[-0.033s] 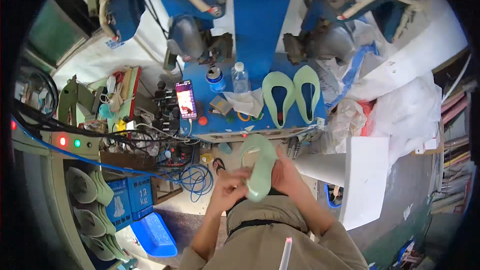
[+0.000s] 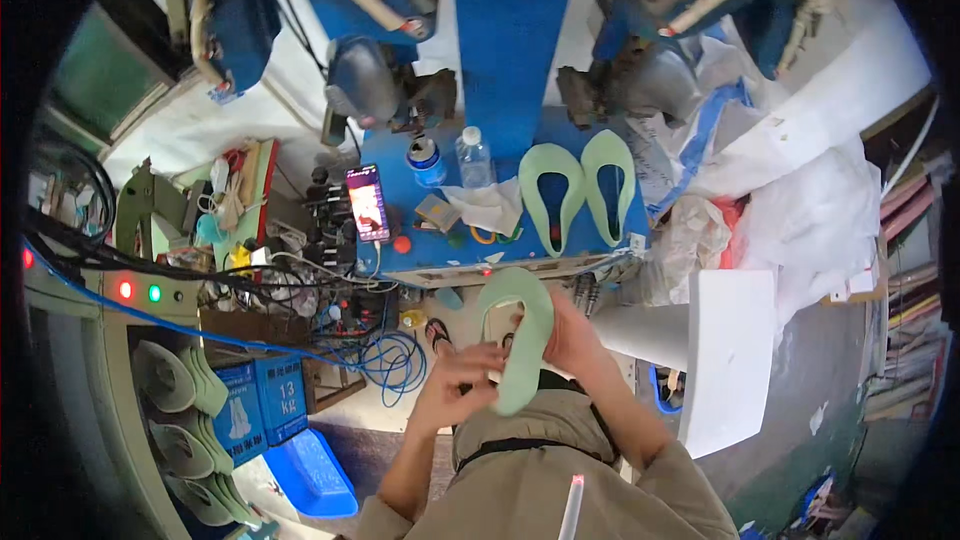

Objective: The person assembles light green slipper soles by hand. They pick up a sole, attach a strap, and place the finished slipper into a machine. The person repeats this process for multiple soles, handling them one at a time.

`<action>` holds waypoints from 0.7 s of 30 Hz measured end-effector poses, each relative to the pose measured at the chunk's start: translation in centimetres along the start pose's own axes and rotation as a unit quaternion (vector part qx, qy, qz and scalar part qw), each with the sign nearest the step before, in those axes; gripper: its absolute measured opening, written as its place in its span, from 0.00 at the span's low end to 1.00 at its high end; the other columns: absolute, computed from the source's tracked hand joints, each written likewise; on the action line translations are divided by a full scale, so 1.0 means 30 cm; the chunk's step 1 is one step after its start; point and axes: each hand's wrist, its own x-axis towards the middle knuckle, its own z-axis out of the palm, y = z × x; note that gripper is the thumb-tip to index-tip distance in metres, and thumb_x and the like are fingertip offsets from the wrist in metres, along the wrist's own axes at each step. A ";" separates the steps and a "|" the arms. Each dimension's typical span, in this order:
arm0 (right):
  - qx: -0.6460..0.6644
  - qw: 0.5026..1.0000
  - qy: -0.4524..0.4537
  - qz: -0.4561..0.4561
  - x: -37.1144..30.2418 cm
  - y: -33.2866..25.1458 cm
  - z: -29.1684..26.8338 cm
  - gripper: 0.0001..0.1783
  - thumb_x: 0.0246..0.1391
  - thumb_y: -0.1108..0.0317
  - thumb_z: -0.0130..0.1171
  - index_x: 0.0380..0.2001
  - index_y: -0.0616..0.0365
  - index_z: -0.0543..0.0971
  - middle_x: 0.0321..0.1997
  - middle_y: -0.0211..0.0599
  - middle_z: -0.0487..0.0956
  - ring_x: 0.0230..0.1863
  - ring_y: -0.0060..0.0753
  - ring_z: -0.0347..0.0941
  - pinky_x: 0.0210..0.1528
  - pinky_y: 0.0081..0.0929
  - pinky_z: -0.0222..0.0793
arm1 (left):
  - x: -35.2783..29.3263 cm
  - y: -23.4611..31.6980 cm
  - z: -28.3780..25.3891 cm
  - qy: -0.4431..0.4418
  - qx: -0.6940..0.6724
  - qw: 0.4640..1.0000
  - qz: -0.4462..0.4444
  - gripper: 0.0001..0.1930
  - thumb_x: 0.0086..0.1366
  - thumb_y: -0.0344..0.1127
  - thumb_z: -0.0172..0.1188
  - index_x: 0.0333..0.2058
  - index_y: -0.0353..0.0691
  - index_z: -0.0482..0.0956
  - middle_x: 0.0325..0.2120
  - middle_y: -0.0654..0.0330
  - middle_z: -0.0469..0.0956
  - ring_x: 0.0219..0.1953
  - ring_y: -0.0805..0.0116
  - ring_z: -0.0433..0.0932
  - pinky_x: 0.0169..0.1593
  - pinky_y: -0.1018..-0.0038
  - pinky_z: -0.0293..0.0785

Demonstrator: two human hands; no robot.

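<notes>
A pale green shoe upper (image 2: pixel 535 325), curved around a wide opening, is held upright in front of my waist. My right hand (image 2: pixel 572 338) is closed on its right side; some of those fingers are hidden behind it. My left hand (image 2: pixel 462 385) pinches the lower left edge, fingers bent. Beyond them, on a blue bench (image 2: pixel 400 262), two more pale green shoe uppers lie side by side, a left one (image 2: pixel 538 205) and a right one (image 2: pixel 592 190).
A lit phone (image 2: pixel 367 205), an open blue can (image 2: pixel 427 165), a clear bottle (image 2: pixel 475 160) and a white cloth (image 2: pixel 490 208) share the bench. Machine heads (image 2: pixel 365 80) overhang it. Blue hose (image 2: pixel 395 360) coils at left; a white panel (image 2: pixel 730 360) stands at right. Shelves hold stacked uppers (image 2: pixel 175 380).
The shoe upper has turned slightly in my hands, and its lower end sits a little lower. My left fingers have shifted along its edge. The whole view has moved slightly.
</notes>
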 end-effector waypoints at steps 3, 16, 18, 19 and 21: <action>-0.157 0.987 -0.003 -0.029 0.064 -0.089 -0.044 0.20 0.62 0.55 0.54 0.49 0.58 0.77 0.41 0.35 0.81 0.37 0.29 0.78 0.38 0.28 0.73 | 0.012 0.034 0.005 -0.066 0.048 0.995 -0.051 0.05 0.53 0.26 0.64 0.21 0.32 0.79 0.34 0.52 0.82 0.43 0.54 0.81 0.46 0.70 0.73; -0.471 0.850 0.005 -0.237 -0.041 -0.127 0.074 0.14 0.59 0.63 0.57 0.39 0.65 0.80 0.30 0.27 0.79 0.31 0.14 0.69 0.33 0.20 0.66 | 0.220 -0.101 0.163 0.182 -0.076 0.944 -0.266 0.11 0.67 0.35 0.58 0.38 0.33 0.81 0.26 0.68 0.78 0.27 0.83 0.71 0.31 0.82 0.67; -0.452 0.861 0.005 -0.235 -0.043 -0.139 0.064 0.15 0.58 0.62 0.58 0.38 0.66 0.80 0.30 0.30 0.80 0.31 0.16 0.70 0.34 0.22 0.66 | 0.233 -0.103 0.171 0.179 -0.111 0.937 -0.278 0.11 0.67 0.35 0.59 0.36 0.33 0.82 0.24 0.69 0.78 0.26 0.84 0.71 0.31 0.83 0.66; -0.441 0.866 0.005 -0.234 -0.042 -0.147 0.063 0.16 0.58 0.62 0.58 0.38 0.66 0.80 0.30 0.31 0.80 0.30 0.18 0.70 0.34 0.23 0.67 | 0.243 -0.097 0.176 0.178 -0.119 0.934 -0.287 0.10 0.67 0.36 0.59 0.35 0.33 0.82 0.24 0.70 0.77 0.26 0.84 0.70 0.30 0.83 0.65; -0.516 0.810 0.016 -0.278 -0.033 -0.170 0.080 0.17 0.56 0.60 0.59 0.36 0.67 0.79 0.28 0.36 0.80 0.29 0.21 0.70 0.33 0.27 0.66 | 0.262 -0.074 0.192 0.174 -0.135 0.926 -0.307 0.10 0.66 0.36 0.59 0.34 0.33 0.83 0.22 0.71 0.77 0.24 0.85 0.68 0.28 0.83 0.62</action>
